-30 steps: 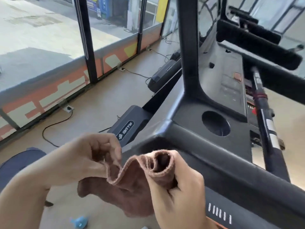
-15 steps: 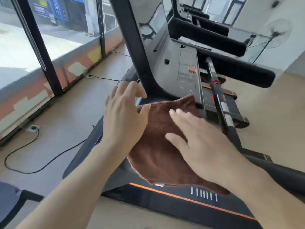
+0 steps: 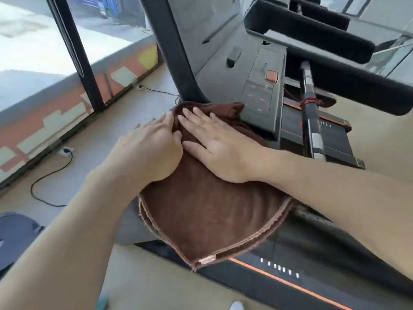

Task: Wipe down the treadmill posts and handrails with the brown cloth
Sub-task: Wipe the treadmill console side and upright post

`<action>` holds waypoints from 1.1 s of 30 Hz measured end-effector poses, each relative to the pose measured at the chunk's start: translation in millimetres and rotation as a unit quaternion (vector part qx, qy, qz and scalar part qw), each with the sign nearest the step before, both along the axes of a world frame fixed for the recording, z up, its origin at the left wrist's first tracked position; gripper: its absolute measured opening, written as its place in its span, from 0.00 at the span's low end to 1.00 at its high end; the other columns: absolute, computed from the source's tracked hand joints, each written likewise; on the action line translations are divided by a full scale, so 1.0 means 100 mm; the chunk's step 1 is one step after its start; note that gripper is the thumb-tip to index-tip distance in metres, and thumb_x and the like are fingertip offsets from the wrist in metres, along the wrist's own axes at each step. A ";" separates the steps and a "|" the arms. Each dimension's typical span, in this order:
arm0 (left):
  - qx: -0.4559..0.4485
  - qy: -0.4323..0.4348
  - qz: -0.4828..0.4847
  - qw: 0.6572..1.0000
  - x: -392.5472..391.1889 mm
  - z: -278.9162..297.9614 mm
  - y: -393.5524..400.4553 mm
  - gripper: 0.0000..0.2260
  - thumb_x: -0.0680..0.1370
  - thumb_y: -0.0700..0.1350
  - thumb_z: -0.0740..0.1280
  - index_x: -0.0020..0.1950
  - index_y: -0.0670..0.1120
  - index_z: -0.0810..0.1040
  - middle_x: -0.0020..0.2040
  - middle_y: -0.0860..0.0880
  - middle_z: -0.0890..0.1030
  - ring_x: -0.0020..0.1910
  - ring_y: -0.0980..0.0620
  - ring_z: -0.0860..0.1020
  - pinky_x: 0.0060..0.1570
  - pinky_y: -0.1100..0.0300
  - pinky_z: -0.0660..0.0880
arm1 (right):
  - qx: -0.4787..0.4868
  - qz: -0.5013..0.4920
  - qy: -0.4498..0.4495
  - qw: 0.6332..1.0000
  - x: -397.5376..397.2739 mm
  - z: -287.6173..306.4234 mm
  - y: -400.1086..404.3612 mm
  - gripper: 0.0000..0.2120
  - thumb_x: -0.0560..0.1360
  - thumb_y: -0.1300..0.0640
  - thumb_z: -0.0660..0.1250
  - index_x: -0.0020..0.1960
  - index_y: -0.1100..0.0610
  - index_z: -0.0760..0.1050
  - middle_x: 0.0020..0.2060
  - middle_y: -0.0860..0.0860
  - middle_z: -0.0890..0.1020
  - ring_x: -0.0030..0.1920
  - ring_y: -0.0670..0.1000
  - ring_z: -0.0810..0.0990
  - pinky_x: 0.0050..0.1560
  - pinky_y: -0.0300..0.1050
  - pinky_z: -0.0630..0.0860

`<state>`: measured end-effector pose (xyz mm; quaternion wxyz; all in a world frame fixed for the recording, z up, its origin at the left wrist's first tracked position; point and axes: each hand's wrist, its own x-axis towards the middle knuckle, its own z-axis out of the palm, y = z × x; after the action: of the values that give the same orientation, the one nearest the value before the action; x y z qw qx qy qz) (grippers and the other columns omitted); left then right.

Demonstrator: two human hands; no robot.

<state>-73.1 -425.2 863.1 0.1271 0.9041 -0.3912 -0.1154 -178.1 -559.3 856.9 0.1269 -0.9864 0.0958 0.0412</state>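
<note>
Two bare forearms, no sleeves in view, left hand [image 3: 149, 151], right hand [image 3: 220, 148] (no rings or watch)

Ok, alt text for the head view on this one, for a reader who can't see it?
Both hands press a brown cloth flat onto a treadmill's console corner, the left hand beside the right hand, at the foot of the black post. Padded handrails and a window lie beyond.
</note>
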 end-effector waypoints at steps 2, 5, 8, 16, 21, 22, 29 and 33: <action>0.038 -0.036 0.018 0.998 -0.08 -0.04 -0.11 0.28 0.86 0.55 0.47 0.84 0.49 0.44 0.84 0.51 0.48 0.83 0.48 0.49 0.79 0.51 0.49 | -0.017 0.048 -0.002 0.999 -0.05 -0.01 -0.14 0.30 0.87 0.43 0.47 0.85 0.53 0.44 0.84 0.47 0.44 0.82 0.43 0.38 0.81 0.42 0.36; 0.053 -0.104 0.026 0.993 -0.39 -0.11 -0.26 0.29 0.86 0.57 0.44 0.83 0.45 0.41 0.84 0.47 0.41 0.83 0.50 0.41 0.80 0.52 0.42 | -0.045 0.096 -0.005 0.994 -0.34 -0.03 -0.34 0.34 0.85 0.38 0.43 0.85 0.54 0.45 0.84 0.48 0.44 0.82 0.44 0.38 0.81 0.43 0.36; 0.047 -0.119 0.034 0.991 -0.88 -0.15 -0.42 0.30 0.85 0.58 0.42 0.83 0.45 0.42 0.83 0.47 0.39 0.82 0.50 0.38 0.80 0.52 0.38 | -0.054 0.118 -0.014 0.991 -0.81 -0.06 -0.58 0.38 0.80 0.34 0.38 0.85 0.53 0.48 0.84 0.47 0.47 0.82 0.43 0.39 0.79 0.39 0.34; 0.011 -0.171 0.044 0.984 -1.39 -0.21 -0.53 0.29 0.79 0.58 0.40 0.60 0.51 0.78 0.60 0.52 0.81 0.62 0.50 0.75 0.74 0.54 0.60 | -0.047 0.169 -0.019 0.984 -1.16 -0.02 -0.88 0.39 0.78 0.34 0.37 0.84 0.49 0.50 0.83 0.42 0.49 0.82 0.40 0.42 0.77 0.33 0.34; -0.023 -0.148 0.079 0.985 -1.28 -0.20 -0.45 0.29 0.81 0.56 0.43 0.79 0.51 0.66 0.80 0.52 0.64 0.82 0.50 0.50 0.80 0.53 0.40 | -0.064 0.205 -0.017 0.977 -0.84 0.05 -0.80 0.29 0.86 0.42 0.48 0.84 0.52 0.55 0.83 0.46 0.55 0.82 0.43 0.45 0.75 0.33 0.34; -0.037 -0.143 0.096 0.984 -1.23 -0.19 -0.42 0.28 0.83 0.56 0.44 0.82 0.50 0.59 0.83 0.51 0.55 0.83 0.51 0.41 0.79 0.54 0.35 | -0.068 0.211 -0.014 0.975 -0.78 0.06 -0.78 0.28 0.87 0.44 0.49 0.83 0.53 0.56 0.83 0.47 0.56 0.82 0.44 0.46 0.76 0.34 0.35; -0.083 -0.091 0.139 0.983 -0.85 -0.20 -0.29 0.28 0.85 0.56 0.47 0.84 0.54 0.43 0.83 0.53 0.37 0.79 0.56 0.30 0.78 0.55 0.31 | -0.030 0.212 -0.028 0.976 -0.61 0.01 -0.53 0.29 0.82 0.47 0.47 0.78 0.57 0.68 0.77 0.52 0.71 0.77 0.49 0.67 0.79 0.41 0.54; -0.144 -0.068 0.170 0.972 -0.52 -0.11 -0.26 0.25 0.85 0.58 0.46 0.82 0.57 0.57 0.84 0.52 0.53 0.82 0.55 0.42 0.79 0.48 0.33 | -0.100 0.193 -0.035 0.975 -0.78 0.16 -0.60 0.19 0.86 0.47 0.50 0.57 0.52 0.78 0.52 0.49 0.84 0.57 0.52 0.77 0.66 0.41 0.62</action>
<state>-125.3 -451.1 851.9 0.2470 0.9353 -0.2518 0.0276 -255.8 -619.4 873.0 0.0205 -0.9948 -0.0973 0.0208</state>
